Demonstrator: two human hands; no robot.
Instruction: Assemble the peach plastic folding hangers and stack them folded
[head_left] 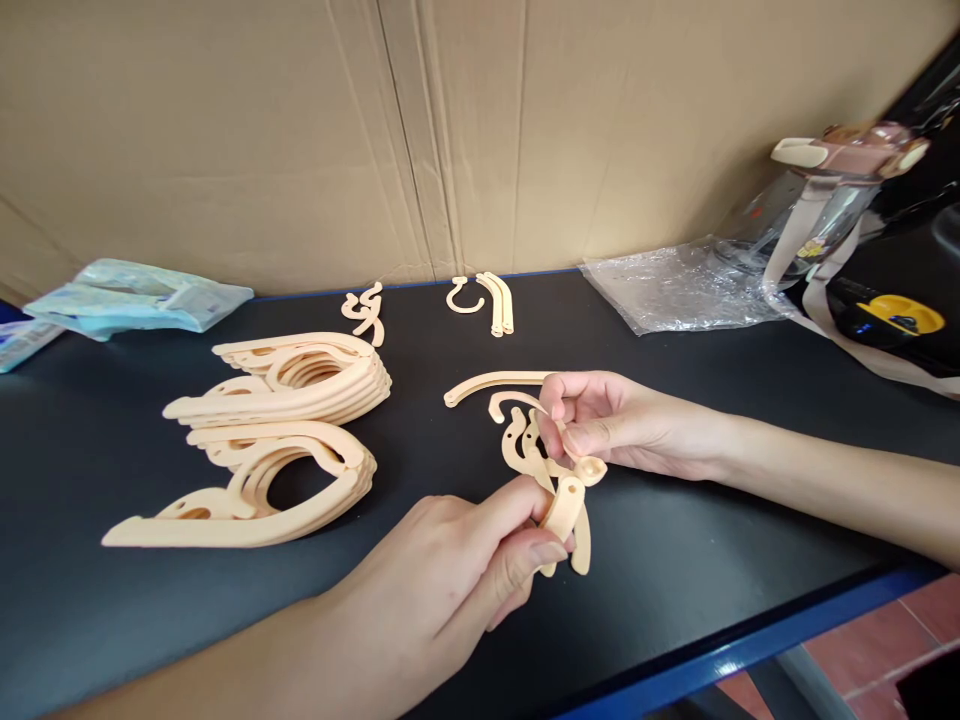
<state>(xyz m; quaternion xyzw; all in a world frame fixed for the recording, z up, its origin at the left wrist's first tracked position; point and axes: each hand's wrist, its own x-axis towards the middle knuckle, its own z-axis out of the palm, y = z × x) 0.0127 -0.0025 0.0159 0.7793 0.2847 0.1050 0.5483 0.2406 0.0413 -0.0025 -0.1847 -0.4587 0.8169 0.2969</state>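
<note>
My left hand [480, 560] is closed, thumb and forefinger pinching a cream plastic hanger arm [566, 503] near its holed end. In my right hand [611, 425] is a cream hanger hook [592, 470], its round end just above that hole; whether the two touch I cannot tell. Another curved hanger arm [491, 381] runs left from behind my right fingers, and I cannot tell whether they grip it. Below the hands, loose hanger pieces [515, 440] lie on the black table, partly covered by my fingers.
Two stacks of folded hangers, a rear stack [300, 390] and a front stack [247, 500], lie at left. Further back are small hanger parts [365, 312], a hook [465, 298] and arms [497, 303]. A tissue pack [142, 295], clear plastic bag [667, 290] and strapped bottle [817, 210] stand along the cardboard [262, 140].
</note>
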